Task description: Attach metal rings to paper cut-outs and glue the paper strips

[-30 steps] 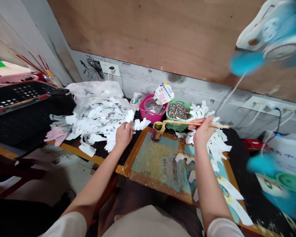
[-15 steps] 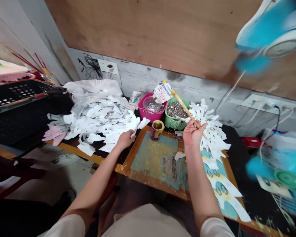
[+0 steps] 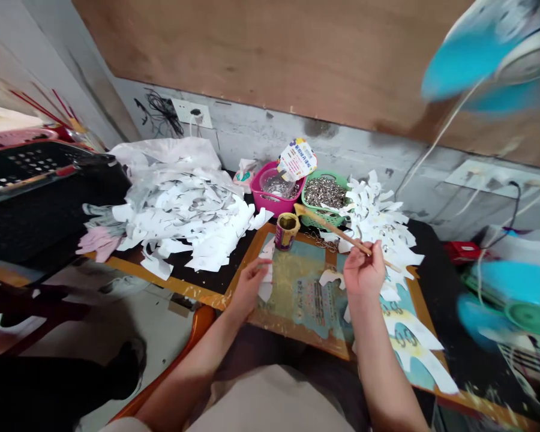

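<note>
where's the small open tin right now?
Middle of the head view: the small open tin stands near the far edge of the work board, just in front of the pink basket, beyond the left hand.

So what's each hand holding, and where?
The right hand holds a stick by its back half; the left hand, a paper piece by its left side.

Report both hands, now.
Left hand: closed on a white cut-out piece.
Right hand: closed, holding a wooden-handled brush.
</note>
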